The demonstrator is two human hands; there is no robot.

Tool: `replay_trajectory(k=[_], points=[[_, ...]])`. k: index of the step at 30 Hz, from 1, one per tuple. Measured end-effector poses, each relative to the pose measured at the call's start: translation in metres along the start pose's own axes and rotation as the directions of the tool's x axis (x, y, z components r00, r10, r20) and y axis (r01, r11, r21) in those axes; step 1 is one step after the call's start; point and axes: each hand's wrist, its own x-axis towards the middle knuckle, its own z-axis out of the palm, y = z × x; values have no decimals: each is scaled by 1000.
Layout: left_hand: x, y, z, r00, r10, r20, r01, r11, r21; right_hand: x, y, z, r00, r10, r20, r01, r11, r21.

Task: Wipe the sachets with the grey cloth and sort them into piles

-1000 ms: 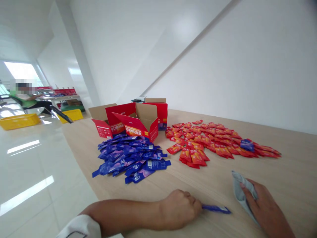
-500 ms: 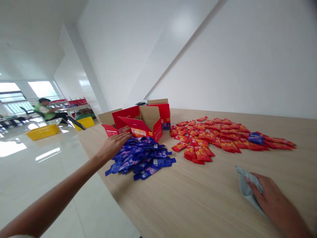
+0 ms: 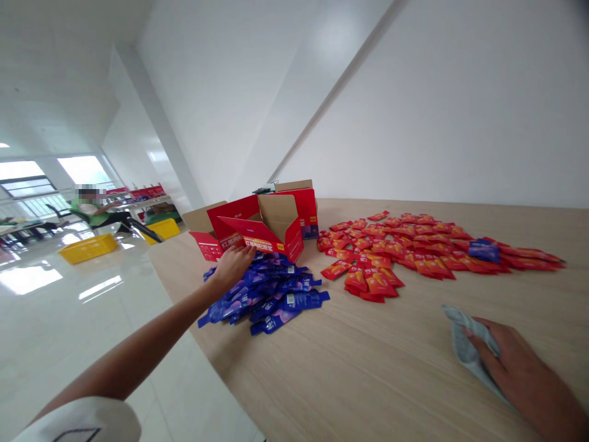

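My left hand (image 3: 234, 266) reaches over the back of a heap of blue spouted pouches (image 3: 271, 296), right against the front of an open red carton (image 3: 289, 243). Its fingers point toward the carton and are partly bent; their tips are hard to make out, and I see no pouch lifted in them. Down at the right, my right hand (image 3: 518, 362) grips a folded light grey cloth (image 3: 469, 341) between thumb and fingers, low over the wooden table (image 3: 368, 368).
Red sachets (image 3: 414, 239) spread across the table's right side, with one blue pouch (image 3: 484, 250) on them. Another red carton (image 3: 309, 212) stands behind. Beyond the table's left edge are yellow bins (image 3: 89, 248) on the floor and a seated person (image 3: 94, 212).
My left hand has moved right and slightly farther over the blue heap, its fingers more bent. My right hand still holds the cloth. The view has shifted slightly.
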Motion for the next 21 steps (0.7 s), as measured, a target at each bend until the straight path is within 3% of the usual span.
replay_trajectory(k=[3, 6, 21], points=[[-5, 16, 7, 996, 24, 81, -22, 999, -29, -2, -1, -1, 1000, 7, 0, -7, 1000, -4], [-9, 18, 12, 993, -2, 119, 8, 999, -52, -3, -1, -1, 1000, 8, 22, -8, 1000, -15], [-29, -25, 40, 984, -75, 160, 87, 994, -65, -4, 6, 3, 999, 19, 42, -15, 996, -92]])
